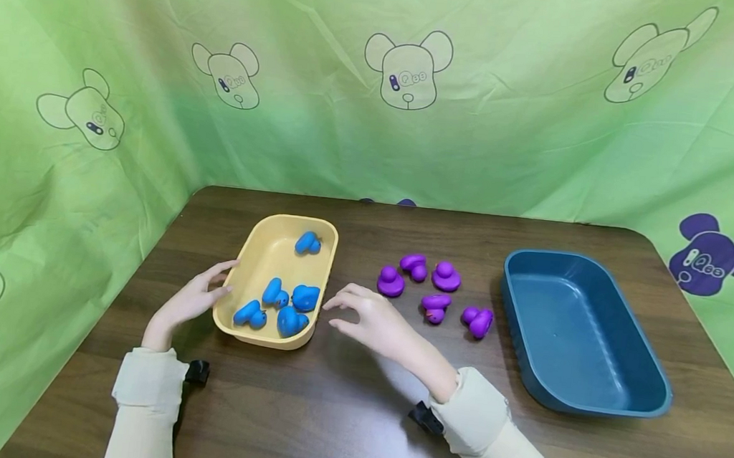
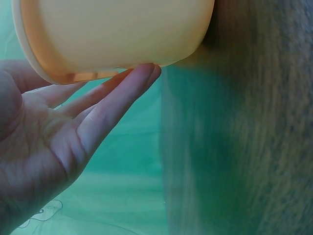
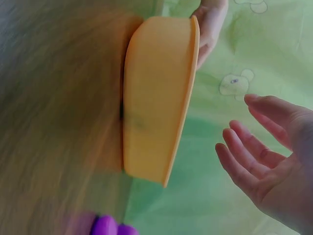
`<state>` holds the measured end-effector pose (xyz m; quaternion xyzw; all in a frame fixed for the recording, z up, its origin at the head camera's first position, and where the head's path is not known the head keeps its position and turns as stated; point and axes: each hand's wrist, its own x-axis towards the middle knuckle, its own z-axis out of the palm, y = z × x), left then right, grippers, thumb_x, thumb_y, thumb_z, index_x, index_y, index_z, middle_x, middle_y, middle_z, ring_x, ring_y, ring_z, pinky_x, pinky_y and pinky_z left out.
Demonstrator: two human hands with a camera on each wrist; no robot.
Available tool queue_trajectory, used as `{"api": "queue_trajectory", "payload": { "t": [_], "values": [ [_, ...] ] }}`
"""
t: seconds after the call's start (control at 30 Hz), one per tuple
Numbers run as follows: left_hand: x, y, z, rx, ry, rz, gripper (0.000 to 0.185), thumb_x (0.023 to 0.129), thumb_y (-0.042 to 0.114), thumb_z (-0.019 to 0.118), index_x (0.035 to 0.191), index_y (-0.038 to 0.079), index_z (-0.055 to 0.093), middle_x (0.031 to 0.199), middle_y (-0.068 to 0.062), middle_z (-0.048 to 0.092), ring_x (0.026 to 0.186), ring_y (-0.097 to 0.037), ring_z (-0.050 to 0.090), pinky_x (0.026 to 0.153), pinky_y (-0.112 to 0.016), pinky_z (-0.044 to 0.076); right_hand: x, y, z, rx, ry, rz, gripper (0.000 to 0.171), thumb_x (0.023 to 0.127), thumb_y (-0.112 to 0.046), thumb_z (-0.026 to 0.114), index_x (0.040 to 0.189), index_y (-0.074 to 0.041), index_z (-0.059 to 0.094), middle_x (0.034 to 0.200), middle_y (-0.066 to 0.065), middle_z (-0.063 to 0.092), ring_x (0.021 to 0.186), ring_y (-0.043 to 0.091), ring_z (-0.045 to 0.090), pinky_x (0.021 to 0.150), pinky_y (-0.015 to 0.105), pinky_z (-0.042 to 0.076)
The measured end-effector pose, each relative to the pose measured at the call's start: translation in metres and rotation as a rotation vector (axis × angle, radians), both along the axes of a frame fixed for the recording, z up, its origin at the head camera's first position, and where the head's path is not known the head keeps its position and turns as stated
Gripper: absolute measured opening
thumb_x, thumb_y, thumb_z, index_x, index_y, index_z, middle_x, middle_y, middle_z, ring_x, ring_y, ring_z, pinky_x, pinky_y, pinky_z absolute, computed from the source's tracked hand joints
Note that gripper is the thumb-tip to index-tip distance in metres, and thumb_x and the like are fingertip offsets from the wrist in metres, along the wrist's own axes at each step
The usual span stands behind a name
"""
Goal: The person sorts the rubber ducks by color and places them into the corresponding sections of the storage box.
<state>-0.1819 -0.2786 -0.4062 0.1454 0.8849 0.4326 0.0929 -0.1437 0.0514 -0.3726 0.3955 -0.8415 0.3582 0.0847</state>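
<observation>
A yellow tray (image 1: pixel 260 259) on the brown table holds several blue toy ducks (image 1: pixel 305 297). My left hand (image 1: pixel 196 297) lies open against the tray's left wall, its straight fingers (image 2: pixel 117 100) touching the yellow tray (image 2: pixel 112 34) under the rim. My right hand (image 1: pixel 363 317) hovers open just right of the tray, fingers spread and holding nothing; the right wrist view shows its fingers (image 3: pixel 244 156) apart from the yellow tray (image 3: pixel 154 103). Several purple toy ducks (image 1: pixel 446 277) lie on the table between the yellow tray and a dark blue tray (image 1: pixel 612 403).
The dark blue tray stands at the right with nothing in it. A green printed cloth (image 1: pixel 379 79) hangs behind and at both sides of the table (image 1: pixel 326 413). One purple duck (image 3: pixel 110 226) shows at the bottom of the right wrist view.
</observation>
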Motion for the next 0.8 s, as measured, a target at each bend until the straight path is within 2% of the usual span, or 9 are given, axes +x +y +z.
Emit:
{"api": "queue_trajectory", "payload": {
  "t": [0.43,0.7,0.8],
  "values": [
    [0.0,0.0,0.0,-0.012,0.005,0.002,0.047,0.089,-0.002,0.043,0.134,-0.003,0.03,0.115,-0.033,0.046,0.104,-0.04,0.049,0.08,-0.042,0.043,0.003,0.049,0.01,-0.019,0.051,-0.104,0.022,0.073,-0.005,0.07,0.094,-0.005,0.064,0.093,0.004,0.06,0.087,0.018,0.059,0.077,0.027,0.046],
    [0.0,0.001,0.0,-0.008,0.006,0.0,0.046,0.089,-0.001,0.043,0.133,-0.004,0.03,0.115,-0.034,0.046,0.102,-0.04,0.05,0.079,-0.04,0.044,0.006,0.089,0.015,-0.029,0.082,-0.19,0.024,0.071,-0.003,0.071,0.094,-0.006,0.065,0.093,0.003,0.061,0.08,0.016,0.06,0.067,0.028,0.049],
    [0.0,0.0,0.0,0.01,0.028,-0.018,0.045,0.09,0.005,0.044,0.133,-0.003,0.031,0.113,-0.034,0.047,0.1,-0.038,0.051,0.078,-0.038,0.044,0.007,0.106,0.015,-0.011,0.095,-0.227,0.025,0.07,-0.002,0.071,0.094,-0.007,0.065,0.093,0.003,0.061,0.079,0.017,0.061,0.064,0.029,0.049]
  ]
}}
